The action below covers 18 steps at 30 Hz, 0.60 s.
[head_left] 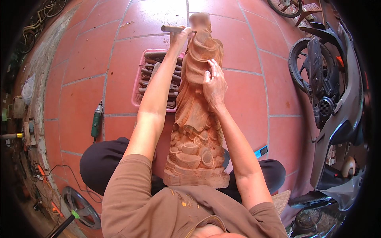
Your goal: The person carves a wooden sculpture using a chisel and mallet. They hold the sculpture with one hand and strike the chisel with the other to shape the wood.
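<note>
1. You sit on the tiled floor point(242, 47) with the wooden statue point(196, 119) lying lengthwise between your legs, its base against your lap and its head end pointing away from you. Wedged like that, it stays braced by your body, so neither hand has to carry its weight.

2. Your left hand point(179, 37) reaches to the far end, fingers wrapped tight round the handle of a chisel point(171, 28) that lies crosswise next to the statue's head. The long reach puts the blade where the fine detail sits; whether the edge is touching the wood I cannot tell, as the hand covers it.

3. Your right hand point(214, 83) rests on the statue's right shoulder and folded robe, fingers spread and pressing on the surface, holding nothing. It looks placed to steady the figure against the push from the other hand.

4. Just left of the statue, under your left forearm, a pink tray point(137, 93) holds a stack of spare carving tools, close enough for either hand to reach.

5. A green power tool point(96, 121) lies farther left on the tiles, well apart from the work, its cord trailing towards you.

6. A scooter point(337, 107) stands to your right, near the statue but not touching it.
</note>
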Available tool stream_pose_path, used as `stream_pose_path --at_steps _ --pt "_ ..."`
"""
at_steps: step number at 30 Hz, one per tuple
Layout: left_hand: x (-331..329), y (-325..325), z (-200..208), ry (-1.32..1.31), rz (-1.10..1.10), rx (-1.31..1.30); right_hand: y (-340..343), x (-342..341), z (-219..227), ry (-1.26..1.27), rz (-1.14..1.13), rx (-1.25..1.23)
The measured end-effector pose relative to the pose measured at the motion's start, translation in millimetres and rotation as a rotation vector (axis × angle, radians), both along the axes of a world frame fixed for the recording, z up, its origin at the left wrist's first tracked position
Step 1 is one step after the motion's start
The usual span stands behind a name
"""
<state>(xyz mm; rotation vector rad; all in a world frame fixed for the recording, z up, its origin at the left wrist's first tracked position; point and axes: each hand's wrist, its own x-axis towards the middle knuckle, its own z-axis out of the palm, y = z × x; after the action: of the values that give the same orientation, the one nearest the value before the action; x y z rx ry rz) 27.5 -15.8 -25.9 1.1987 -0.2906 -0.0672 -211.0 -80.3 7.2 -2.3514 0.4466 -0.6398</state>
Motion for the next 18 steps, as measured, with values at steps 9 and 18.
stream_pose_path --at_steps 9,18 --pt "2.3 16.9 10.4 0.028 -0.185 -0.102 2.5 -1.0 2.7 0.006 -0.002 0.008" --pt "2.0 21.0 3.5 -0.031 -0.336 0.116 -4.0 -3.4 1.1 0.015 -0.016 0.006"
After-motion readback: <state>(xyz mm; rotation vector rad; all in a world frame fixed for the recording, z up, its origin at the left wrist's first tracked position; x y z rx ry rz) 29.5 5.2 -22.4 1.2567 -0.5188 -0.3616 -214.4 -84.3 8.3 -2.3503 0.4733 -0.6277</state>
